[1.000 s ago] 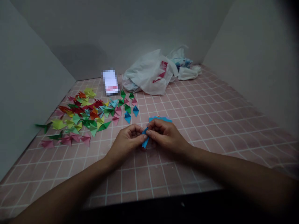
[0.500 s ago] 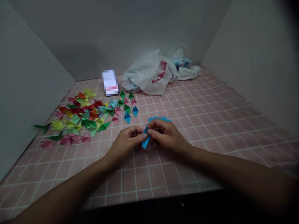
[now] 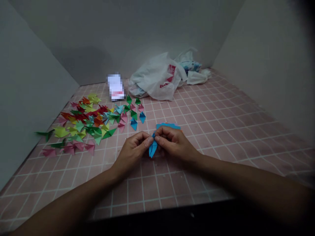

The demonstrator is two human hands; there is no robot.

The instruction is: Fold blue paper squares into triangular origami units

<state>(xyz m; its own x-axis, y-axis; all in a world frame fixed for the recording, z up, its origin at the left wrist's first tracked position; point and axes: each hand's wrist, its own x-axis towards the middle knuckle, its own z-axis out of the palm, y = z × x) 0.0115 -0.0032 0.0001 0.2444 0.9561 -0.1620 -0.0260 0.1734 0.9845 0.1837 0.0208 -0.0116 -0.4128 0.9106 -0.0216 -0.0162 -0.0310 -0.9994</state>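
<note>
A folded piece of blue origami paper (image 3: 153, 149) hangs between my hands, its split, pointed end toward me. My left hand (image 3: 136, 146) pinches its upper left edge between thumb and fingers. From the other side my right hand (image 3: 173, 141) grips the upper tip, thumb against curled fingers. Just behind the right hand lies a stack of blue paper (image 3: 168, 125), partly covered by the fingers. Two small blue folded pieces, one nearer (image 3: 134, 124) and one farther (image 3: 142, 117), sit beyond the left hand.
Many colourful folded paper pieces (image 3: 93, 130) cover the left of the pink checked tabletop (image 3: 221, 131). A lit phone (image 3: 116, 87) with a blurred screen stands behind them. Crumpled white plastic bags (image 3: 157, 77) lie at the back. Pale walls enclose the table on three sides.
My left thumb has shifted slightly up and left, baring more of the blue paper. The paper's lower end has swung a little left. My right hand has barely moved.
</note>
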